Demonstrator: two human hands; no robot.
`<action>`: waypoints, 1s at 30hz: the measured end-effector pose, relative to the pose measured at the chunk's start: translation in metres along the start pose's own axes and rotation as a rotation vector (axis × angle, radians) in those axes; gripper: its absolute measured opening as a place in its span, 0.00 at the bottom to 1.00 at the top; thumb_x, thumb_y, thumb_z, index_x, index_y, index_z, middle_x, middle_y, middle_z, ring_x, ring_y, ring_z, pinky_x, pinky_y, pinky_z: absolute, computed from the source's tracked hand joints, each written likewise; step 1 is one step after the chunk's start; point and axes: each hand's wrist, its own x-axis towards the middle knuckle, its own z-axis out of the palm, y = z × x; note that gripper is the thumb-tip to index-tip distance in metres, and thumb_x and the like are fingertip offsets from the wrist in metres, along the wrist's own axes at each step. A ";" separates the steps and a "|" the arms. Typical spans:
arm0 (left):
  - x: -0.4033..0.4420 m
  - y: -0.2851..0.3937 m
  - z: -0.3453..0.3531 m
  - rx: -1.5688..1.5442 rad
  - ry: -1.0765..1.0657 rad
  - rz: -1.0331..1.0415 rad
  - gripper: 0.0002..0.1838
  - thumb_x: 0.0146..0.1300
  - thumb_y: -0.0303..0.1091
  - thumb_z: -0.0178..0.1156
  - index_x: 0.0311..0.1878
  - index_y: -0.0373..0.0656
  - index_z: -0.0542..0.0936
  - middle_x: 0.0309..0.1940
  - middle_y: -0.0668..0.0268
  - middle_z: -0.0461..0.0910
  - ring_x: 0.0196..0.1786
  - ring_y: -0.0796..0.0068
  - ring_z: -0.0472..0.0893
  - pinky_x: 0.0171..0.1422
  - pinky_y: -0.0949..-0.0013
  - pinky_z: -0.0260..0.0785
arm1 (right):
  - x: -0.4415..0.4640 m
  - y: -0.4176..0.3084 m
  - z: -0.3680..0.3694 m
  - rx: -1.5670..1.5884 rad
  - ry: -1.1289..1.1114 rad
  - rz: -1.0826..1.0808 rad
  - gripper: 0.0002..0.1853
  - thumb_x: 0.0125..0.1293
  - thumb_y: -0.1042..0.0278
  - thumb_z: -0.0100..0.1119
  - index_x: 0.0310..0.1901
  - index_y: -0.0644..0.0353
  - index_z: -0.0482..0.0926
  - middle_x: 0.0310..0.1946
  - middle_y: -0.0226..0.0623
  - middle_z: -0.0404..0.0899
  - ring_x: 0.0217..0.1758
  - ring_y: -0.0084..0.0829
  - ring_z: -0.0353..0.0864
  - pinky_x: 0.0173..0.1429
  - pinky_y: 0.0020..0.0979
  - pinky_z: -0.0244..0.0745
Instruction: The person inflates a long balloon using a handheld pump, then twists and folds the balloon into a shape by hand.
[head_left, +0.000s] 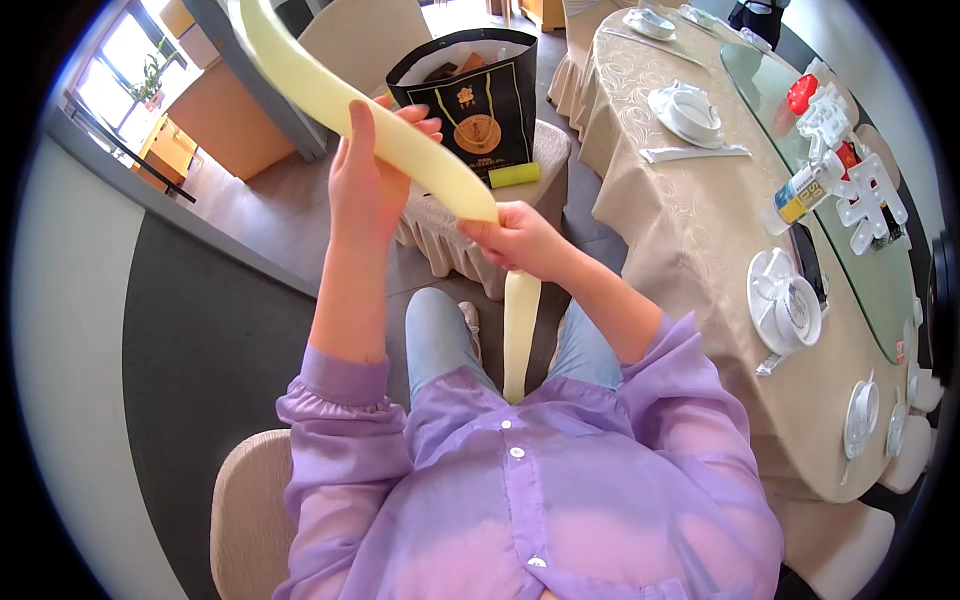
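Note:
A long pale yellow balloon runs from the top left down to the middle of the view. My left hand is raised beside it, the thumb on the near side and the fingers behind, partly hidden by it. At its lower bend, my right hand pinches the balloon with closed fingers. Below that hand a thinner yellow length hangs down between my knees to the shirt hem. Beyond my hands, a yellow-green roll lies on the covered chair.
A black bag stands on that chair. To the right, a round table holds wrapped dish sets, a glass turntable, white plastic pieces and a labelled bottle. Part of a person shows at the top right.

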 end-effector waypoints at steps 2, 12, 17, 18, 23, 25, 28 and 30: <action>-0.007 -0.012 -0.013 0.000 -0.030 -0.030 0.24 0.64 0.48 0.53 0.55 0.40 0.64 0.40 0.56 0.75 0.42 0.66 0.76 0.46 0.67 0.68 | 0.003 -0.011 -0.008 -0.002 0.032 -0.016 0.16 0.64 0.55 0.54 0.24 0.57 0.72 0.13 0.20 0.63 0.14 0.12 0.59 0.18 0.18 0.53; -0.052 -0.052 -0.011 0.275 -0.481 -0.711 0.19 0.64 0.46 0.53 0.43 0.37 0.72 0.32 0.63 0.76 0.33 0.73 0.78 0.38 0.71 0.71 | 0.018 -0.040 -0.003 0.080 0.114 -0.278 0.23 0.68 0.50 0.46 0.18 0.55 0.65 0.11 0.24 0.60 0.12 0.16 0.57 0.17 0.20 0.52; -0.054 -0.046 0.002 0.495 -0.647 -0.659 0.18 0.66 0.46 0.50 0.32 0.39 0.72 0.24 0.65 0.74 0.26 0.77 0.75 0.31 0.74 0.67 | 0.007 -0.067 -0.002 0.036 0.188 -0.288 0.24 0.68 0.50 0.46 0.18 0.57 0.63 0.11 0.27 0.61 0.11 0.19 0.62 0.17 0.20 0.59; -0.055 -0.047 0.002 0.599 -0.637 -0.613 0.18 0.67 0.46 0.49 0.29 0.40 0.71 0.22 0.65 0.73 0.25 0.78 0.74 0.30 0.75 0.66 | 0.008 -0.068 -0.002 0.017 0.206 -0.296 0.24 0.68 0.51 0.46 0.18 0.56 0.63 0.11 0.27 0.61 0.12 0.19 0.62 0.18 0.20 0.60; -0.070 -0.053 0.004 0.367 -0.495 -0.486 0.18 0.68 0.45 0.45 0.28 0.41 0.68 0.21 0.64 0.72 0.23 0.75 0.74 0.29 0.72 0.68 | 0.014 -0.073 0.005 -0.031 0.236 -0.297 0.23 0.66 0.50 0.48 0.18 0.55 0.62 0.11 0.27 0.62 0.12 0.20 0.64 0.19 0.21 0.63; -0.078 -0.049 0.012 0.226 -0.446 -0.494 0.17 0.68 0.44 0.45 0.29 0.41 0.68 0.21 0.63 0.72 0.23 0.73 0.74 0.28 0.71 0.68 | 0.017 -0.076 0.005 -0.046 0.217 -0.285 0.23 0.65 0.51 0.49 0.18 0.59 0.68 0.11 0.26 0.66 0.13 0.19 0.70 0.19 0.21 0.66; -0.082 -0.044 0.009 0.189 -0.427 -0.525 0.18 0.68 0.47 0.45 0.32 0.41 0.66 0.18 0.65 0.68 0.18 0.73 0.70 0.24 0.70 0.66 | 0.025 -0.073 0.008 -0.020 0.206 -0.326 0.22 0.64 0.51 0.51 0.21 0.60 0.70 0.13 0.28 0.69 0.15 0.20 0.72 0.21 0.21 0.67; -0.071 -0.042 0.006 0.168 -0.274 -0.432 0.18 0.68 0.47 0.45 0.29 0.42 0.65 0.16 0.66 0.66 0.16 0.74 0.67 0.21 0.71 0.63 | 0.034 -0.062 0.009 -0.012 0.146 -0.408 0.19 0.62 0.50 0.55 0.30 0.62 0.73 0.19 0.31 0.74 0.21 0.21 0.76 0.25 0.21 0.71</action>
